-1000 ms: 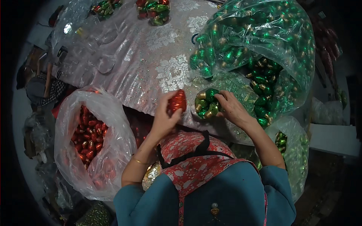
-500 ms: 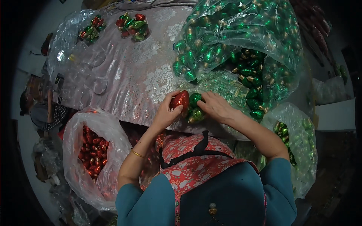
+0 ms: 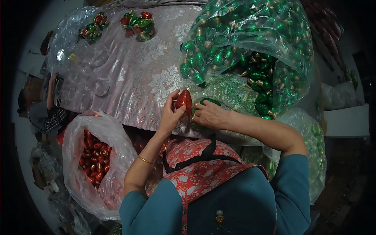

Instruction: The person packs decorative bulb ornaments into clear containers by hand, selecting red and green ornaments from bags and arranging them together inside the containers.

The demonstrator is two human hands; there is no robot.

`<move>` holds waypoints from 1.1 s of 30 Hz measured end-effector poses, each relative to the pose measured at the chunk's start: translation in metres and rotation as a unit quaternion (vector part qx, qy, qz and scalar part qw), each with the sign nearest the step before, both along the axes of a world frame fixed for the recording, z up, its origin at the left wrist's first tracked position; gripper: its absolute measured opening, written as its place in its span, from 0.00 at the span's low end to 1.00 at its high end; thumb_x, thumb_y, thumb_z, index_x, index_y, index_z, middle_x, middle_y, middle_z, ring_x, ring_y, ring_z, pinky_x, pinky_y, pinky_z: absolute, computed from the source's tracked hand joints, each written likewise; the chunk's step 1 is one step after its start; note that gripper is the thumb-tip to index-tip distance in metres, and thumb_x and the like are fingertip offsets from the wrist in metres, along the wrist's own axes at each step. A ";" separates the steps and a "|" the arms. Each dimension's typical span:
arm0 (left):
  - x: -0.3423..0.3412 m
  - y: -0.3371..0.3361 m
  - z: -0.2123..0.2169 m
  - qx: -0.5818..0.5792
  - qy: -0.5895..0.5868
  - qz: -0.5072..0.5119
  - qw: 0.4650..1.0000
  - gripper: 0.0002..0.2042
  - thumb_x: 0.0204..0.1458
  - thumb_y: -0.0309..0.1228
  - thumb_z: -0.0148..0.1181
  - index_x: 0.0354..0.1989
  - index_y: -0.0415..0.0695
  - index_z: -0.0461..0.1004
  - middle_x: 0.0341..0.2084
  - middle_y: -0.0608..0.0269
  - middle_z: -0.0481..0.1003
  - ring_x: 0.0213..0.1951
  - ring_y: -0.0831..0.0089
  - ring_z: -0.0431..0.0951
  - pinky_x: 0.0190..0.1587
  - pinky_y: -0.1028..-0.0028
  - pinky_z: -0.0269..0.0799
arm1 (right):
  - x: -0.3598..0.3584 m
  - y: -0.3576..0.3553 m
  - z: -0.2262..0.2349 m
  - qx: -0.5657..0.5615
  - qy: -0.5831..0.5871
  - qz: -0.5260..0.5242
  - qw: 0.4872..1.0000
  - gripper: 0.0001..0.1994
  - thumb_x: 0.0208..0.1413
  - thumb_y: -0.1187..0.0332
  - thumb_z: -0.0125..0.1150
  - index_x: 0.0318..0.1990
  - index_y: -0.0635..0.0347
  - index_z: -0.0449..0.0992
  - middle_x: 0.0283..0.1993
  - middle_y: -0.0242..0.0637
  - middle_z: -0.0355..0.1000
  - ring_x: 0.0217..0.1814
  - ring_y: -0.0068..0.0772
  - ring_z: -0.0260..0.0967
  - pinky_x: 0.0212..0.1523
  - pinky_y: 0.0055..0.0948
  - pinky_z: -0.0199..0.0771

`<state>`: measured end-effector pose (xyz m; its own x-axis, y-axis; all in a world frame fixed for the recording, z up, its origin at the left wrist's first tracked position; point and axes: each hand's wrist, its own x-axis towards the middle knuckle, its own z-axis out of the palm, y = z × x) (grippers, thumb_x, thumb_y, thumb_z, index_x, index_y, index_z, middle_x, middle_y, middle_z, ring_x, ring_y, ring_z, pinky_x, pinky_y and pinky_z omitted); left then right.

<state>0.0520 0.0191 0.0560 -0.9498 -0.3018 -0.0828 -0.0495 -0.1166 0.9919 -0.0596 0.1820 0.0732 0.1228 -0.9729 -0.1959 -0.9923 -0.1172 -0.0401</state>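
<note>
A glittery red bulb-shaped ornament [image 3: 183, 99] stands tip-up between the thumb and fingers of my left hand [image 3: 171, 114], near the table's front edge. Close beside it, my right hand [image 3: 211, 116] is curled with its fingertips pressed in toward the red one. A shiny green bulb-shaped ornament [image 3: 211, 101] shows past the back of this hand, its lower part hidden by my fingers. Small gold ends peek out at the fingertips; how many ornaments are in this hand is hidden.
A large clear bag of green ornaments [image 3: 250, 35] covers the table's right side. Clear packs of mixed ornaments [image 3: 139, 26] sit far left on the patterned tablecloth [image 3: 133, 78]. Open bags of red ornaments [image 3: 117, 156] and lighter green ones [image 3: 315, 156] flank me. Another person [image 3: 39, 109] is at left.
My right hand has moved left and curled over the green ornaments, which it now mostly covers. The red ornament in my left hand has turned more upright and shifted slightly left.
</note>
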 end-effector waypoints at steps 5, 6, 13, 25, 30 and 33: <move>0.000 -0.004 -0.005 0.060 0.050 0.039 0.996 0.29 0.51 0.31 0.57 0.61 0.40 0.55 0.52 0.56 0.63 0.51 0.69 0.67 0.55 0.70 0.62 | -0.001 -0.002 0.021 -0.045 -0.046 -0.029 0.998 0.12 0.47 0.64 0.55 0.40 0.54 0.74 0.39 0.36 0.68 0.44 0.36 0.64 0.41 0.34 0.64; 0.001 -0.006 0.000 0.060 0.052 0.048 0.996 0.29 0.51 0.30 0.56 0.61 0.39 0.55 0.51 0.56 0.63 0.51 0.71 0.67 0.54 0.71 0.63 | -0.004 0.002 0.035 -0.054 -0.112 -0.084 0.989 0.15 0.46 0.64 0.57 0.43 0.55 0.72 0.39 0.39 0.67 0.44 0.38 0.64 0.42 0.35 0.64; 0.004 0.002 0.008 -0.041 0.085 0.030 0.995 0.28 0.48 0.25 0.57 0.59 0.37 0.57 0.51 0.53 0.63 0.50 0.67 0.68 0.52 0.71 0.66 | 0.000 0.051 0.048 -0.094 -0.309 -0.367 0.872 0.32 0.43 0.64 0.66 0.58 0.55 0.61 0.42 0.45 0.64 0.46 0.47 0.62 0.47 0.39 0.64; -0.006 0.002 0.005 -0.316 0.155 -0.110 0.930 0.29 0.43 0.25 0.59 0.57 0.41 0.60 0.50 0.46 0.62 0.49 0.50 0.67 0.51 0.63 0.66 | 0.024 0.061 0.027 -0.202 -0.115 -0.400 0.887 0.23 0.43 0.60 0.67 0.44 0.62 0.69 0.42 0.45 0.64 0.43 0.47 0.63 0.42 0.38 0.66; 0.000 0.004 0.011 -0.330 0.150 -0.128 0.923 0.29 0.41 0.23 0.60 0.57 0.40 0.61 0.49 0.47 0.64 0.52 0.52 0.67 0.53 0.65 0.64 | 0.031 0.059 0.017 -0.226 -0.093 -0.387 0.889 0.22 0.41 0.59 0.67 0.43 0.61 0.69 0.42 0.43 0.63 0.44 0.45 0.62 0.42 0.38 0.63; 0.003 0.004 0.014 -0.342 0.149 -0.139 0.917 0.29 0.41 0.23 0.60 0.57 0.39 0.61 0.49 0.46 0.64 0.52 0.52 0.67 0.53 0.65 0.64 | 0.033 0.060 0.015 -0.213 -0.071 -0.384 0.896 0.23 0.41 0.59 0.67 0.43 0.61 0.69 0.42 0.42 0.63 0.45 0.44 0.62 0.43 0.37 0.62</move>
<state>0.0553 0.0230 0.0700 -0.9478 0.0717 0.3106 0.3020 0.5145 0.8026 -0.0262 0.2415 0.0882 -0.6208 -0.7636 0.1774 -0.7750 0.5635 -0.2862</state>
